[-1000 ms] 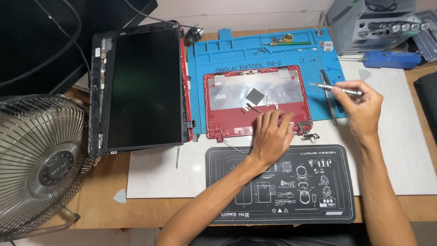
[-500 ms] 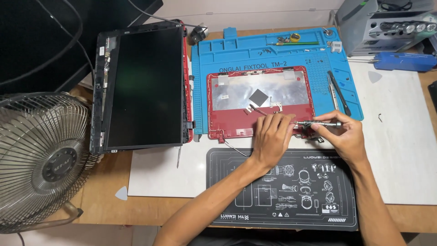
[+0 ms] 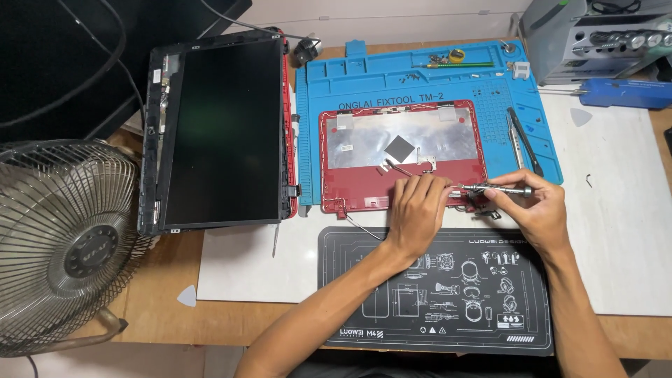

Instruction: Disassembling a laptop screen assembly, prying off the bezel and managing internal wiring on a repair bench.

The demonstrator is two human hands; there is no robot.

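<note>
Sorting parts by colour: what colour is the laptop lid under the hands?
Red, with a silvery foil lining inside, laptop lid; clearest in the head view.

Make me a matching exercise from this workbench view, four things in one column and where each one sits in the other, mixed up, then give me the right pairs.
Things:
1. red laptop cover
2. metal fan
3. screwdriver
4. laptop screen panel

Places:
A. at the left edge of the desk
B. held in the right hand
C. on the blue repair mat, under the left hand
D. between the fan and the blue mat

Pairs: 1-C, 2-A, 3-B, 4-D
</note>
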